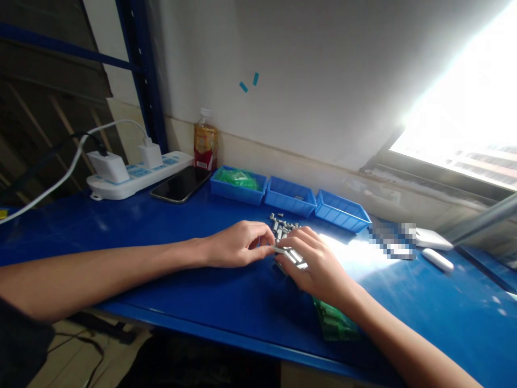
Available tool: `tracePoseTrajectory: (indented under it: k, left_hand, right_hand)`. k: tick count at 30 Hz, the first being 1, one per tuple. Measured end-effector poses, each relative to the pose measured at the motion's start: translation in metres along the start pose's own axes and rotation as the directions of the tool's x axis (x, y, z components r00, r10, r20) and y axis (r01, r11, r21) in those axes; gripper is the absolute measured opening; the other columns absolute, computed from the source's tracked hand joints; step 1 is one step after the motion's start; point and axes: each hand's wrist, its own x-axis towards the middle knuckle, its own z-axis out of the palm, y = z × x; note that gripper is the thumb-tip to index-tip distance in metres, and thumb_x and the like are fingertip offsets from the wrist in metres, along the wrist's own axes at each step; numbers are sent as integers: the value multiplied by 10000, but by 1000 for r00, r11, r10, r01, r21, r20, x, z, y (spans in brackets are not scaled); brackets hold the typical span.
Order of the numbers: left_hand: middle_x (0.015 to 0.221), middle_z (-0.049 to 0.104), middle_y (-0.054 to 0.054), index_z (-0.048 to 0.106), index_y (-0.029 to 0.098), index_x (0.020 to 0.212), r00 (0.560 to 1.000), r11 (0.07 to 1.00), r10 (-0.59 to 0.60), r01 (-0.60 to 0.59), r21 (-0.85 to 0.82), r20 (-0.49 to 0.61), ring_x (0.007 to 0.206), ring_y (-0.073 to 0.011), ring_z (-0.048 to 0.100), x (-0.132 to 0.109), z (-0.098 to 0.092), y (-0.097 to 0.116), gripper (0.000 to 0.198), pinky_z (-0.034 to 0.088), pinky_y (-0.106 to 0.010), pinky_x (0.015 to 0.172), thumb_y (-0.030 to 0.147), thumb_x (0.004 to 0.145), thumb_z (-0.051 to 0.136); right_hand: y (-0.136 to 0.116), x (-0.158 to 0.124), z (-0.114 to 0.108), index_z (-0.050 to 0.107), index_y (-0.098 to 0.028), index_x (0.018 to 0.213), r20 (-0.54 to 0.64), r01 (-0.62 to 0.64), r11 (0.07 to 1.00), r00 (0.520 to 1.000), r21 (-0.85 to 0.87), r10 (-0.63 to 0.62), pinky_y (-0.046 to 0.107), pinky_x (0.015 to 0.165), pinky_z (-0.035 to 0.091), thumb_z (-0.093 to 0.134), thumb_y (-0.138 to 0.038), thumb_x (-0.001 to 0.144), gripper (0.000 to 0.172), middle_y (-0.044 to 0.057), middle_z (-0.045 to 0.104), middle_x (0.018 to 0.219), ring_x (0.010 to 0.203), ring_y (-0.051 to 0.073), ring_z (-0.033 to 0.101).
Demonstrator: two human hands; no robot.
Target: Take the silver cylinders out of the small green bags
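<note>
My right hand (317,261) is curled round several silver metal pieces (294,257), which lie side by side between its thumb and fingers. From the left, my left hand (244,245) meets it, thumb and forefinger pinched at the near end of one silver piece. Just behind both hands, a loose heap of small screw-like metal parts (279,226) lies on the blue table (169,291); the right fingers hide part of it. Under the right forearm is a green plastic bag (334,321), partly covered.
Three blue bins stand in a row behind: one with a green bag (238,179), a middle bin (288,202) and a right bin (343,215). A phone (181,184), power strip (139,175) and drink bottle (205,141) are back left. White objects (437,260) lie right.
</note>
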Motion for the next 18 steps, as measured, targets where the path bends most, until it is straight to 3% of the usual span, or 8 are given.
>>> tracePoseTrajectory:
  k: [7,14,18]
  left_hand:
    - [729,559,28,581,174,1008,996,999,39,-37,-22,82,618,-93,505,-3,-1,-8,184,363,-195,555,282,861,558]
    - [737,575,-1,630,155,956,991,998,51,-55,23,122,638,-110,508,0,-4,-4,171,353,-203,568,274,865,545]
    - [726,582,3,628,163,1099,989,999,17,-12,-35,148,633,-110,504,0,-5,0,271,357,-202,587,300,890,524]
  right_hand:
    - [-2,-1,2,594,-195,947,5,-3,1000,1000,8,3,356,740,443,500,-239,911,110,68,625,848,823,207,534]
    - [0,-2,3,569,-193,944,8,-9,1000,1000,26,9,358,742,451,487,-219,910,92,74,620,859,828,209,533]
    - [1,-3,4,544,-187,968,-17,-7,999,1000,36,8,354,742,449,478,-183,905,91,73,615,877,838,206,533]
